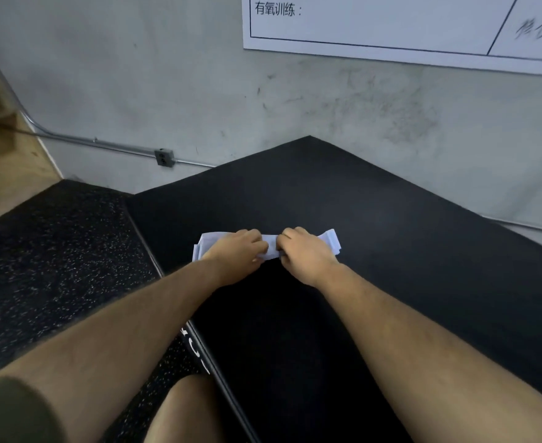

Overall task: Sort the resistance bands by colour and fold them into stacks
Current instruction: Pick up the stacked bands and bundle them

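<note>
— Wall (pixel 167 75) fills the whole back of the view, grey concrete, scuffed and stained. What lies under it?
— A black platform (pixel 391 251), matte, one corner pointing at the wall. It takes most of the lower right. Left of it, lower down, is speckled rubber floor (pixel 55 251), and beyond that, at the far left edge, a pale wooden surface (pixel 4 161).
— And up top?
— A white poster (pixel 391 24) with ruled boxes and printed characters, cut off by the upper right corner.
— Arms?
— Two bare forearms (pixel 135 314) reach in from the bottom edge and meet over the platform. An olive sleeve (pixel 7 414) shows at the lower left, a bare knee (pixel 183 410) at the bottom beside the platform's edge.
— Anything on the wall lower down?
— A metal conduit (pixel 103 143) runs along its foot to a small grey junction box (pixel 164 157).
— Now the bands.
— One stack of folded bands (pixel 330 239), very pale, almost white, lies flat on the platform near its left edge. Its two ends stick out past the hands.
— The hands?
— The left hand (pixel 236 251) sits over the stack's left half, the right hand (pixel 304 251) over its right half, knuckles nearly touching. Both have fingers curled tight together, tips tucked onto the stack's middle, gripping it. The thumbs are mostly hidden, so I cannot tell whether they pinch from beneath.
</note>
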